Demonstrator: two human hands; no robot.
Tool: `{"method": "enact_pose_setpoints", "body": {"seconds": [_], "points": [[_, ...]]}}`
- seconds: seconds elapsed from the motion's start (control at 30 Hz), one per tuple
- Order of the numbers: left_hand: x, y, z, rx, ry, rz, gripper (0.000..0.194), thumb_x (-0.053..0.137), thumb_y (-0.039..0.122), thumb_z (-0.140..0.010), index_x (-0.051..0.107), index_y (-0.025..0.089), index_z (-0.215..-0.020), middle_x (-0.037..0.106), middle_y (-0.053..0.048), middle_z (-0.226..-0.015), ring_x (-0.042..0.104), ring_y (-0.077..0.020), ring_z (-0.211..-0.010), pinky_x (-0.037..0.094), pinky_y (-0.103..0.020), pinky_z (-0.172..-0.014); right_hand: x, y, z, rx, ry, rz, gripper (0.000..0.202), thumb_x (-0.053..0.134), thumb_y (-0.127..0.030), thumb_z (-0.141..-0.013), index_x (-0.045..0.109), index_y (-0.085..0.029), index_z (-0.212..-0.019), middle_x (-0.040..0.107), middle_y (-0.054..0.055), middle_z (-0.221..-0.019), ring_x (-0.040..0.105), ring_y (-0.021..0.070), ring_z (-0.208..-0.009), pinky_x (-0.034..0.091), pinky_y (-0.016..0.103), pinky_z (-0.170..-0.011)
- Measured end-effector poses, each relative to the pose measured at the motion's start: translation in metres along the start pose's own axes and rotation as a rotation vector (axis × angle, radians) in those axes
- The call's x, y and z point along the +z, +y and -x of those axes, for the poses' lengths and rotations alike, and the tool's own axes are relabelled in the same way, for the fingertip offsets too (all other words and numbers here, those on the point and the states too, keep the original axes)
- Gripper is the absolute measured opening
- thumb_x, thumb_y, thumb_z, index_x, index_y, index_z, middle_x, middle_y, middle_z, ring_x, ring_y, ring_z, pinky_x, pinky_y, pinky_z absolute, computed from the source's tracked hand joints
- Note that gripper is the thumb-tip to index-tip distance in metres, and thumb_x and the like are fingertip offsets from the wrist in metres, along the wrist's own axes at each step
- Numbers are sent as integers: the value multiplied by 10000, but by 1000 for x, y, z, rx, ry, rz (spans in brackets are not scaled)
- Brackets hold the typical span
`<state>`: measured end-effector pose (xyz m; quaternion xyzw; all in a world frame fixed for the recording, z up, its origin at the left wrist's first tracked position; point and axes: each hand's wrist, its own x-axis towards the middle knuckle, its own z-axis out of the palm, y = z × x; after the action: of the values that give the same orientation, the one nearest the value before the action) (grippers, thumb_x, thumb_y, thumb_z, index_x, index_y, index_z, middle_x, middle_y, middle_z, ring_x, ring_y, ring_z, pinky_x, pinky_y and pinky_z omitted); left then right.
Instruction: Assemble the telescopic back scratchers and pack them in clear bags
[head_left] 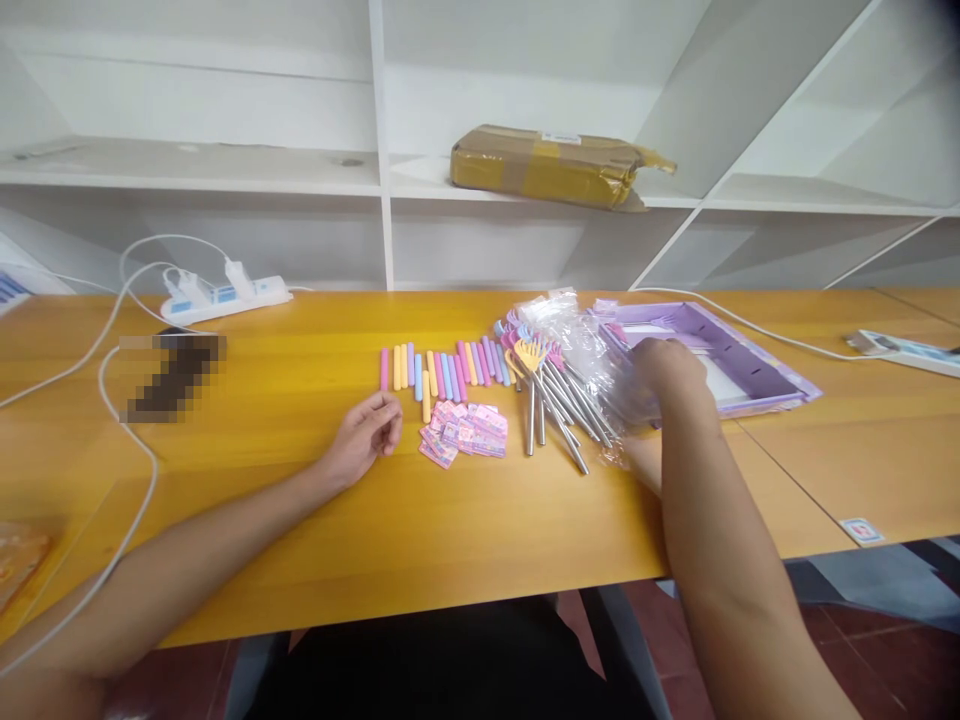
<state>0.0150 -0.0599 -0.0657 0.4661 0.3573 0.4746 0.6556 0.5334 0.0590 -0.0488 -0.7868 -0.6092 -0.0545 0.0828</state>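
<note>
My left hand (369, 432) rests on the table with its fingers curled in and nothing visible in them. It lies just left of a pile of small pink printed cards (466, 432). Behind the cards stretches a row of pastel tubes (450, 368) in pink, yellow, blue and purple. Several back scratchers (559, 395), with metal rods and coloured claw heads, are heaped in the middle. My right hand (670, 372) is smeared by motion beside clear plastic bags (574, 335) and the near left side of a purple box tray (750, 355). Its fingers are hidden.
A white power strip (229, 298) with plugs and cables lies at the back left, another power strip (911, 352) at the right. A taped cardboard parcel (544, 168) sits on the white shelf above. A small sticker (862, 530) is at the table's front edge.
</note>
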Motion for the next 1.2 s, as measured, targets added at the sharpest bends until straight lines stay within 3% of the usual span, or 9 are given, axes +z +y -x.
{"method": "enact_pose_setpoints", "body": {"seconds": [0.13,0.3,0.43,0.57,0.63,0.73,0.97,1.1,1.2], "points": [[0,-1,0,8,13,-7,303,760,439,-907,585,195,-862,584,50,-600,486,-76,-482,351,-184,-459,-4,-11,2,147,12,-6,470,464,-157,-946,719,-96,-1336,621,329,-1244,590,293,-930,355,414,-765],[1,-2,0,-10,10,-39,279,751,420,-896,583,201,-858,584,54,-595,481,-78,-479,348,-186,-458,-11,-20,5,127,-46,-33,414,560,-130,-863,813,-181,-1186,707,254,-1194,601,284,-903,348,394,-739],[-3,-3,-1,-11,3,-128,249,686,425,-934,574,213,-868,569,52,-600,470,-94,-480,359,-210,-471,-16,-31,9,102,75,-31,431,438,-217,-981,780,-119,-1223,690,289,-1269,621,324,-1012,359,399,-764],[-16,5,-7,177,90,-556,147,585,346,-992,607,222,-916,634,-3,-785,574,-146,-655,480,-268,-615,-18,-51,14,16,153,-103,428,404,-271,-999,775,-160,-1182,758,205,-1157,657,305,-977,395,365,-773],[-27,12,-13,366,170,-863,97,565,260,-980,656,224,-981,667,-57,-1012,635,-195,-887,542,-333,-813,-19,-62,17,-47,156,-151,382,444,-276,-967,783,-179,-1112,786,165,-1046,669,300,-915,399,352,-754],[-43,19,-22,529,169,-1236,252,552,215,-972,700,235,-1174,629,-110,-1305,573,-292,-1241,462,-473,-1118,-21,-75,21,-119,139,-155,326,477,-283,-935,778,-198,-1026,795,138,-977,674,295,-880,390,343,-725],[-57,11,-31,421,26,-1422,414,492,257,-1030,627,271,-1421,447,-115,-1599,425,-342,-1421,387,-558,-1214,-29,-85,30,-225,-82,-139,294,503,-385,-937,735,-212,-883,764,92,-864,644,246,-783,386,323,-663],[-55,9,-31,397,38,-1421,333,480,282,-1038,671,246,-1307,500,-123,-1529,458,-335,-1379,394,-544,-1200,-27,-87,30,-265,-221,-124,400,554,-558,-946,734,-206,-885,766,87,-859,652,239,-768,426,330,-685],[-56,9,-32,403,56,-1413,293,478,297,-1036,668,228,-1249,587,-131,-1384,497,-329,-1301,396,-537,-1179,-24,-88,30,-277,-303,-102,397,575,-549,-952,759,-199,-922,787,101,-904,678,244,-799,461,340,-737]]}}
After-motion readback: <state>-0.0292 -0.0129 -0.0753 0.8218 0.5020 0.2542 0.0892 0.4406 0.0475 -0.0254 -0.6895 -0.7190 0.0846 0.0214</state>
